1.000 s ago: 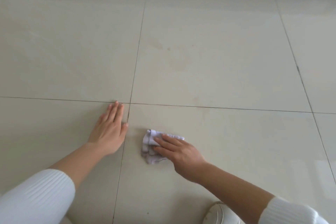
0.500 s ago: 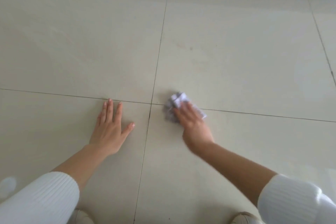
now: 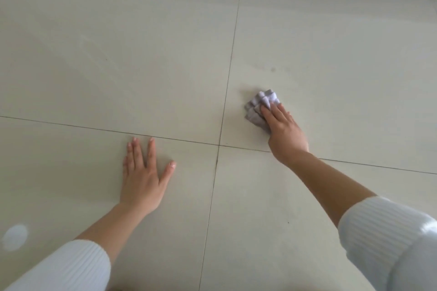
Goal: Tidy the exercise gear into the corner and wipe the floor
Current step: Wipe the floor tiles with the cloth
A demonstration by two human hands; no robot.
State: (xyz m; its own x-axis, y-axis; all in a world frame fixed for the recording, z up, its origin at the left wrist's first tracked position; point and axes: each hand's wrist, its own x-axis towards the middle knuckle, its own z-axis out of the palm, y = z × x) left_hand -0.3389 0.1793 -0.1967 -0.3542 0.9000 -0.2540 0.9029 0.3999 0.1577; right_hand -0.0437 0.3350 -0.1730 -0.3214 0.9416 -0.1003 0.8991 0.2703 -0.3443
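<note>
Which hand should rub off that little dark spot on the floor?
Right. The right hand presses the cloth on the floor just short of the dark spot. The left hand lies flat farther away, holding nothing.

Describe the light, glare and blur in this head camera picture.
Head view: soft, even light, with only faint shadows beside the left hand and right hand; one round glare spot on the glossy floor at lower left, plus sheen on the right sleeve; the cloth under the right hand looks slightly blurred.
</note>
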